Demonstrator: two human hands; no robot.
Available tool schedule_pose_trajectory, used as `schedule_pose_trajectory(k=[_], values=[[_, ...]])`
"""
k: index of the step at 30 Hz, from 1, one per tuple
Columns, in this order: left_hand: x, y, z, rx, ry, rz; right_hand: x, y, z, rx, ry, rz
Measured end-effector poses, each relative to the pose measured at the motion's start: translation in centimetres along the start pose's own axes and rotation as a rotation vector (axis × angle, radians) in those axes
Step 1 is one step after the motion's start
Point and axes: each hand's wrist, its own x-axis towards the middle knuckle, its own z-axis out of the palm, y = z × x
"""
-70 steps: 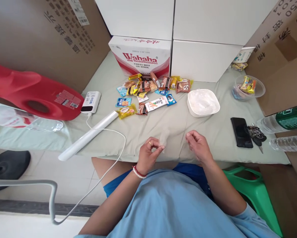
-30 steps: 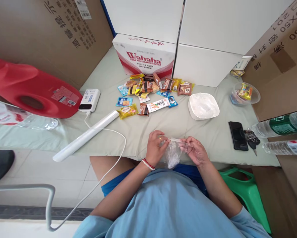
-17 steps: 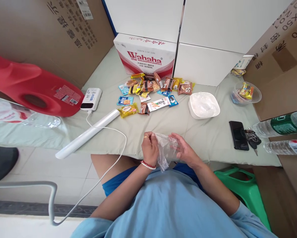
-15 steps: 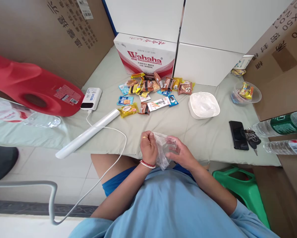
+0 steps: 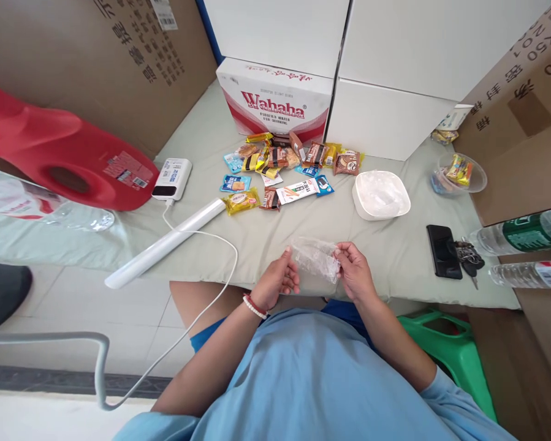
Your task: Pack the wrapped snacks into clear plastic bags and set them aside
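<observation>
A thin clear plastic bag (image 5: 315, 258) is held between both hands over the front edge of the cloth-covered table (image 5: 303, 226). My left hand (image 5: 277, 282), with a red bead bracelet at the wrist, pinches the bag's left side. My right hand (image 5: 355, 272) pinches its right side. The bag looks crumpled and partly spread. Beyond the hands lies a heap of small snack packets (image 5: 284, 168) and a white bowl (image 5: 380, 195) lined with clear film.
A white roll (image 5: 165, 244), a power bank (image 5: 171, 179) with a white cable, and a red jug (image 5: 64, 159) lie left. A Wahaha box (image 5: 277, 101) and white boxes stand behind. A phone (image 5: 443, 251), keys, water bottles and a clear snack bowl (image 5: 461, 173) are right.
The hands went from apart and pinching thin film to bunching the bag close to my body; now they have spread apart and lifted it forward over the table edge.
</observation>
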Motion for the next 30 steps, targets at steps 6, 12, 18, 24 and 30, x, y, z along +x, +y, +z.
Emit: schedule_pose_trajectory(k=[6,12,18,24,30], values=[[-1.2,-0.6,2.9,0.059,-0.083,0.087,-0.9,0.7,0.9,-0.056,-0.072,-0.048],[-1.8,0.1,0.1,-0.050,-0.067,0.161,-0.1,-1.5,-2.2,-0.125,0.001,-0.109],[-2.3,1.1,-3.8,-0.225,-0.071,0.209,0.6,-2.7,-5.3,-0.105,0.081,-0.165],[-1.7,1.5,-4.3,-0.228,-0.023,0.253,0.6,-3.2,-4.9,0.124,0.062,0.082],[-1.7,3.1,-5.9,-0.118,-0.068,0.274,1.5,-4.6,-6.0,0.194,-0.056,0.242]])
